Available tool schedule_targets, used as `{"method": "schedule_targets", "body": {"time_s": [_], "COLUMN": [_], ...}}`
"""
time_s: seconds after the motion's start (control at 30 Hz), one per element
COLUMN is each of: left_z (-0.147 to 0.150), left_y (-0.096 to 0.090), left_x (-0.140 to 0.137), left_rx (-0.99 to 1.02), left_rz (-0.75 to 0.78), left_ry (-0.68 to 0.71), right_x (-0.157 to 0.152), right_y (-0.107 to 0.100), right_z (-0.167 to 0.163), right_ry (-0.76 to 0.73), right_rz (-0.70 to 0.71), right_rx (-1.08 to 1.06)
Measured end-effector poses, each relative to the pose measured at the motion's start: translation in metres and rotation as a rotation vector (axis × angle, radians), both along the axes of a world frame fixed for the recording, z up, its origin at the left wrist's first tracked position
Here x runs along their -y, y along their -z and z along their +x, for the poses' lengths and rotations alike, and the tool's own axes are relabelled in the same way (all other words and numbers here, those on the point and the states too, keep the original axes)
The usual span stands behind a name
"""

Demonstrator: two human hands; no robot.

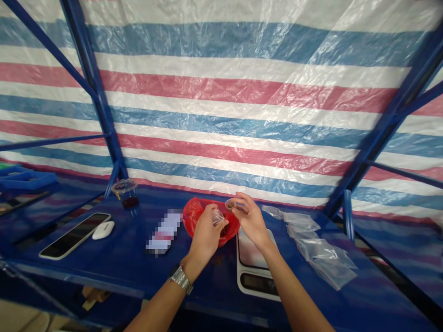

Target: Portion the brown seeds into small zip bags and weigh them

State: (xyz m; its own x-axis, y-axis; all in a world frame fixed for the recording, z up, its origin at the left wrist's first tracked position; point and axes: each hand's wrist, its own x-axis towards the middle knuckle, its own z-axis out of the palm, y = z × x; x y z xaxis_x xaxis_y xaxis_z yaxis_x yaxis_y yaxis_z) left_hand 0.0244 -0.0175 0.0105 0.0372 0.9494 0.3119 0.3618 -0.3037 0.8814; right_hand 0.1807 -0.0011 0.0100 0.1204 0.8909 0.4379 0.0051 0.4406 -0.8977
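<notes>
My left hand (206,229), with a metal watch on its wrist, is closed on a small clear plastic bag (218,216) above the red plastic bag (193,214). My right hand (252,220) pinches a small clear cup (230,203) with brown bits in it, just right of the plastic bag and over the red bag's far right rim. Dark brown loose pieces (224,229) show inside the red bag. Beneath my right forearm lies a white kitchen scale (243,282), partly covered by the arm.
Flat clear bags (323,251) lie overlapped to the right of the scale. Leftward are a pixelated pale packet (164,233), a phone (74,236), a white earbud case (103,230) and a plastic cup of dark liquid (129,201). Blue posts and striped sheeting (242,129) stand behind.
</notes>
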Motion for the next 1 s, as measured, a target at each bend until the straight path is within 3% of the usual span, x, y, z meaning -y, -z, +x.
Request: {"method": "schedule_targets", "body": {"time_s": [0.23,0.4,0.6,0.83,1.0], "left_z": [0.003,-0.005,-0.012,-0.014,-0.008], "left_y": [0.017,0.026,0.040,0.048,0.047], "left_x": [-0.007,-0.011,-0.018,-0.022,-0.023], "left_rx": [-0.051,-0.089,-0.083,-0.144,-0.054], "left_rz": [0.105,0.178,0.177,0.214,0.168], "left_ry": [0.037,0.062,0.073,0.156,0.196], "right_x": [0.017,0.022,0.023,0.024,0.022], "right_y": [-0.008,-0.015,-0.018,-0.011,-0.006], "right_z": [0.000,-0.011,-0.014,-0.013,-0.008], "right_ry": [0.010,0.045,0.066,-0.073,-0.010], "right_rz": [0.107,0.243,0.166,0.179,0.165], "right_rx": [0.499,0.672,0.724,0.586,0.587]}}
